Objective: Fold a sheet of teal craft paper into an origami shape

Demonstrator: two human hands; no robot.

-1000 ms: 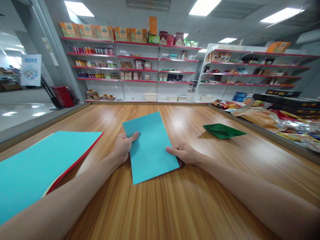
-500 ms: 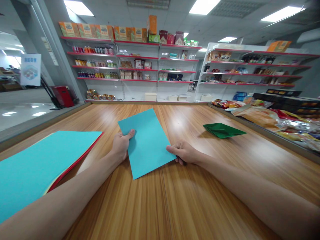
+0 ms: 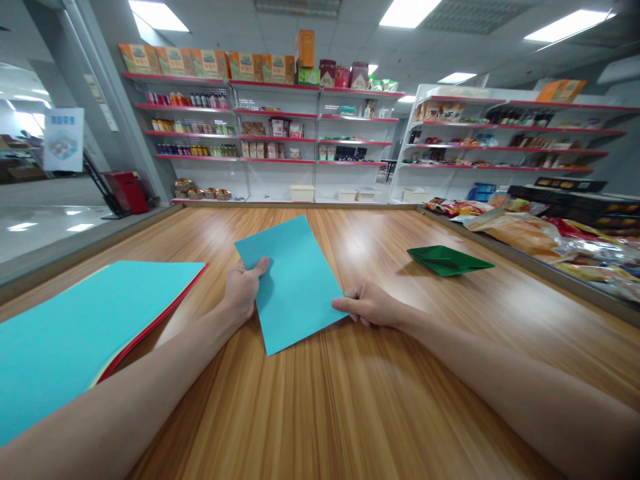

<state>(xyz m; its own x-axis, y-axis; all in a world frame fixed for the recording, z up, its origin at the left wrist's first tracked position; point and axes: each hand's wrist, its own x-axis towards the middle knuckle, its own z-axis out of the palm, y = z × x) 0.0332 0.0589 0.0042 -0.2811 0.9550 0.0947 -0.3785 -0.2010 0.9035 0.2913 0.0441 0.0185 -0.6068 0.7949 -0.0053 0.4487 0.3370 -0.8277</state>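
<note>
A sheet of turquoise paper [image 3: 295, 287] is held tilted above the wooden table [image 3: 280, 413], between my two hands. My left hand [image 3: 244, 287] grips its left edge, thumb on top and the other fingers hidden underneath. At the lower right corner my right hand [image 3: 367, 303] pinches the paper between thumb and curled fingers. To the right lies a folded green paper boat [image 3: 447, 260], apart from my hands. A stack of coloured paper [image 3: 100, 313], turquoise on top with cream and red edges beneath, rests at the left, partly behind my left forearm.
A raised rim borders the table. Beyond its right edge are packaged snacks [image 3: 530, 233] and black boxes [image 3: 575, 203]. Shelves of goods [image 3: 280, 140] stand behind the table. At the far left are a red box [image 3: 126, 191] and a sign board [image 3: 63, 140].
My right thumb has shifted slightly at the paper's corner and lies a bit flatter. Otherwise the paper and my left hand stay nearly in place.
</note>
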